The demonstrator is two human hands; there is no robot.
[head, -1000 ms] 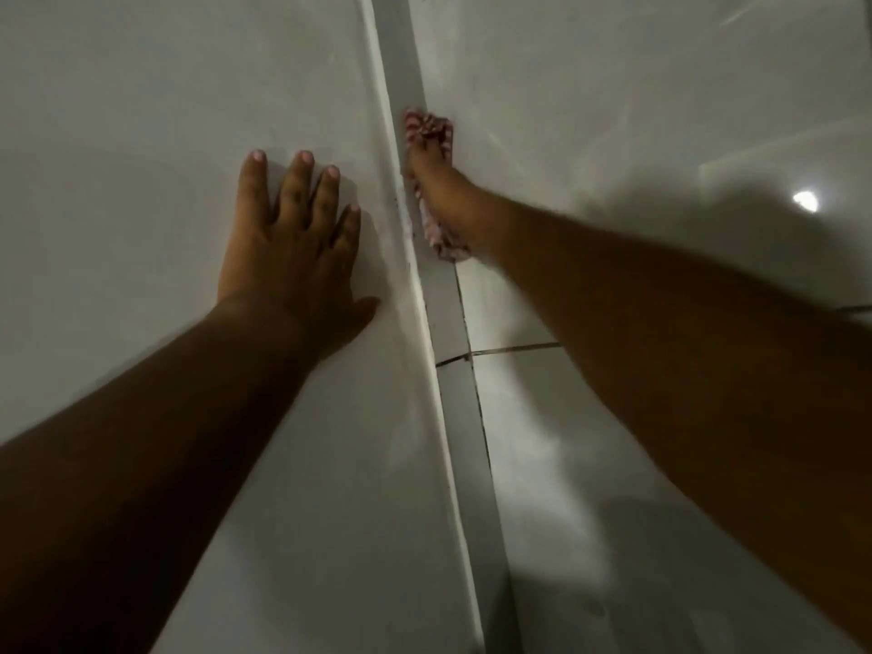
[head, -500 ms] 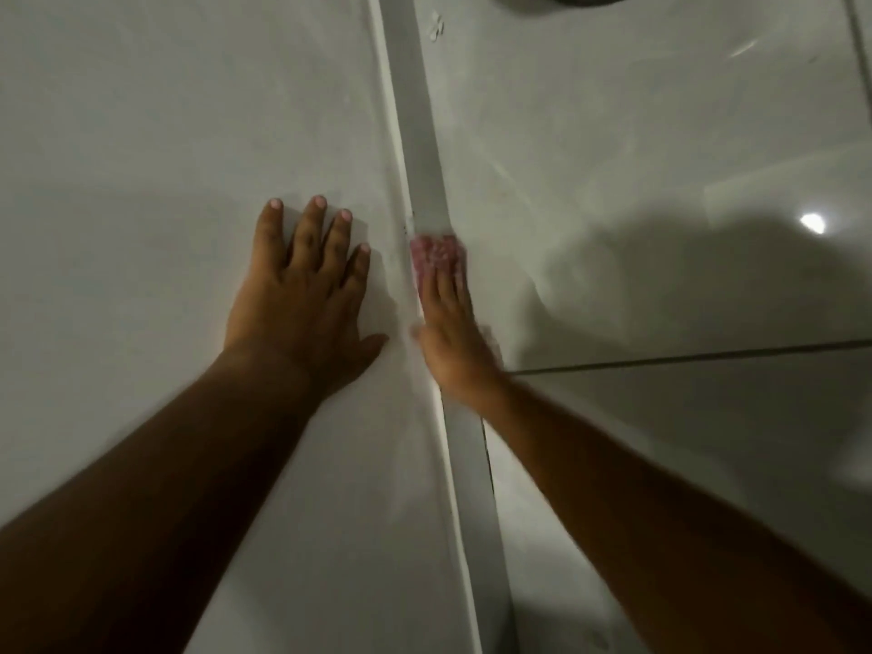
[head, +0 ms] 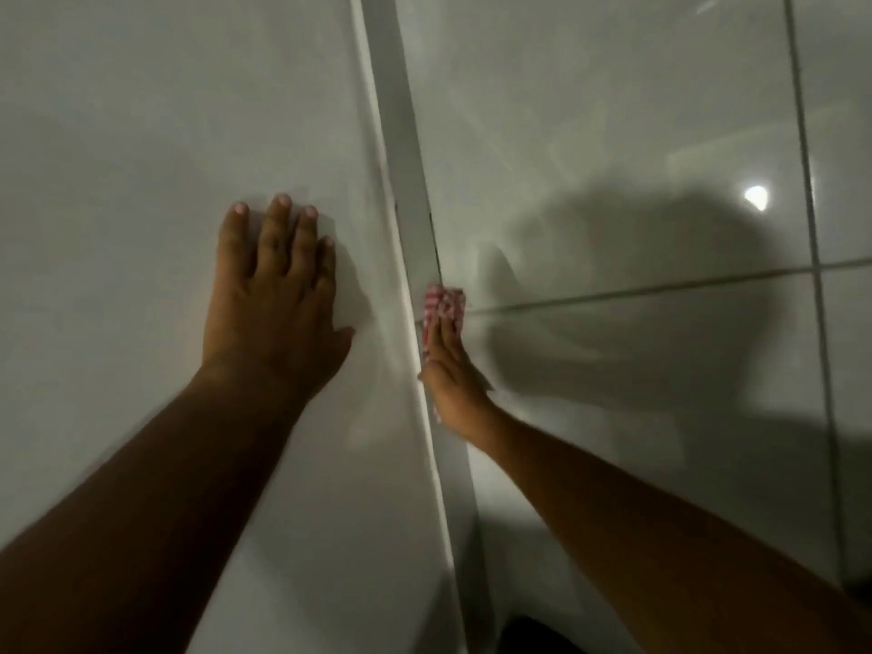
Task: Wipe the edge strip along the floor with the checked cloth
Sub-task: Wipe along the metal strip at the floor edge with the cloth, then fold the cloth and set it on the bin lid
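Checked cloth (head: 443,304) pressed at edge strip (head: 406,158) beside floor (head: 637,370) under straight fingers (head: 446,344) of right hand (head: 450,375) | left hand (head: 273,304) laid flat on wall (head: 165,110), nothing held | risk: ungripped cloth could be bunched or left behind

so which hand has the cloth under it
The right hand, fingers straight, pressing the checked cloth onto the edge strip. The left hand lies flat on the white surface beside the strip, with no cloth.

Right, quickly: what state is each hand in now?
Left hand: open, flat on the pale wall.
Right hand: open, pressing the red-and-white checked cloth flat.
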